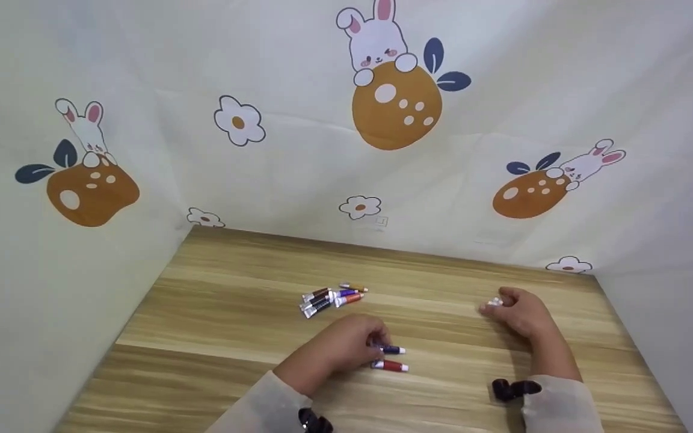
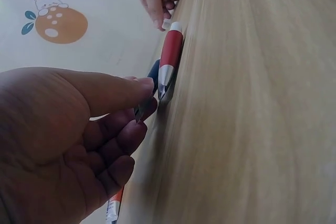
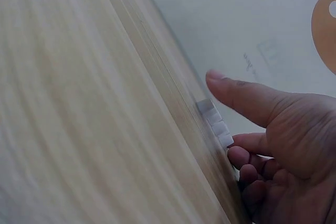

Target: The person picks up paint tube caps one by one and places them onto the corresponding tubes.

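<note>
In the head view my left hand (image 1: 355, 343) is over the front middle of the table, pinching a dark blue paint tube (image 1: 391, 350) by its metal end between thumb and fingers. Beside it lies a red paint tube (image 1: 391, 366) with a white cap, also seen in the left wrist view. My right hand (image 1: 524, 313) rests at the table's right side, around a short row of small white pieces (image 3: 215, 123). In the right wrist view its thumb stands apart from them, while a fingertip is right at the row's end.
Several paint tubes (image 1: 316, 302), brown, black, purple and orange among them, lie in a loose pile toward the back middle of the wood-grain table (image 1: 232, 258). A pale sheet (image 1: 298, 168) printed with rabbits and oranges rises at the back and sides.
</note>
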The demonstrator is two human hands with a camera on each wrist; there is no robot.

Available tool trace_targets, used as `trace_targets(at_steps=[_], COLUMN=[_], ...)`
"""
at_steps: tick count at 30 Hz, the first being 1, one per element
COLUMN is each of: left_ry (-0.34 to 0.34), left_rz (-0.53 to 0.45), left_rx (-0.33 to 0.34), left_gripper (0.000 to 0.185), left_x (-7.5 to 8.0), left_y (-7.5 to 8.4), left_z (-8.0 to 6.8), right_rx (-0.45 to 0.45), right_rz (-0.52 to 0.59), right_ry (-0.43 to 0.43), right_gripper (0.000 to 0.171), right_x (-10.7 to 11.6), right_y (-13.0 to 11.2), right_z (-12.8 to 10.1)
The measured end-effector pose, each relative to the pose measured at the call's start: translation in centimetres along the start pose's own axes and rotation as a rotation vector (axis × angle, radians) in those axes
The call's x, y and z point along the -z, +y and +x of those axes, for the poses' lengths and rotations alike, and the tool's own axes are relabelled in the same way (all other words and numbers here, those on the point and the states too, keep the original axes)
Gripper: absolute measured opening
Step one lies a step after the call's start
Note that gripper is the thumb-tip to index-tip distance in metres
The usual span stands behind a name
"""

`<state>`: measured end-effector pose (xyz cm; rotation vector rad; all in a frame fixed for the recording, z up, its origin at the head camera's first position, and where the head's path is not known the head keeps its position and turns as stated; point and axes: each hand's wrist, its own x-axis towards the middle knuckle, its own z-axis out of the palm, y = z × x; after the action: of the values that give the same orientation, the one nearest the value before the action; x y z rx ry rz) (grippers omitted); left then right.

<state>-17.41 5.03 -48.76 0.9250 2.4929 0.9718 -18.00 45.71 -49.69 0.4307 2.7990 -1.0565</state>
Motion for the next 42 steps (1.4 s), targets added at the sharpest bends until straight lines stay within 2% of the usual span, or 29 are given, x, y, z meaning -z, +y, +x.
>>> trace_targets(at_steps=[6, 11, 18, 27, 36, 42], left_ry=[0.001, 0.0, 0.01, 0.016, 0.015, 0.013], left_rz=[-0.018, -0.02, 0.014, 0.03, 0.047, 0.047], left_rx=[0.024, 0.032, -0.021, -0.046, -0.046, -0.04], left_gripper=[0.016, 0.017, 0.014, 0.016, 0.016, 0.017], left_x=[-0.02, -0.06, -0.23, -0.51, -0.51, -0.54], left_y=[0.06, 0.11, -0.03, -0.3, -0.16, -0.14], left_z=[0.05, 0.05, 0.15, 0.3, 0.31, 0.25], right_rx=[0.041, 0.027, 0.037, 0.019, 0.051, 0.057], right_rz=[-0.021, 0.001, 0.008, -0.004, -0.051, -0.036], right_ry=[0.025, 0.048, 0.087, 0.108, 0.119, 0.106], right_gripper=[0.093, 0.079, 0.067, 0.051, 0.044, 0.04], right_x=[0.15, 0.17, 0.13, 0.03, -0.11, -0.37], right_y=[-0.04, 0.01, 0.24, 0.24, 0.42, 0.47], right_z=[0.06, 0.16, 0.26, 0.34, 0.39, 0.33])
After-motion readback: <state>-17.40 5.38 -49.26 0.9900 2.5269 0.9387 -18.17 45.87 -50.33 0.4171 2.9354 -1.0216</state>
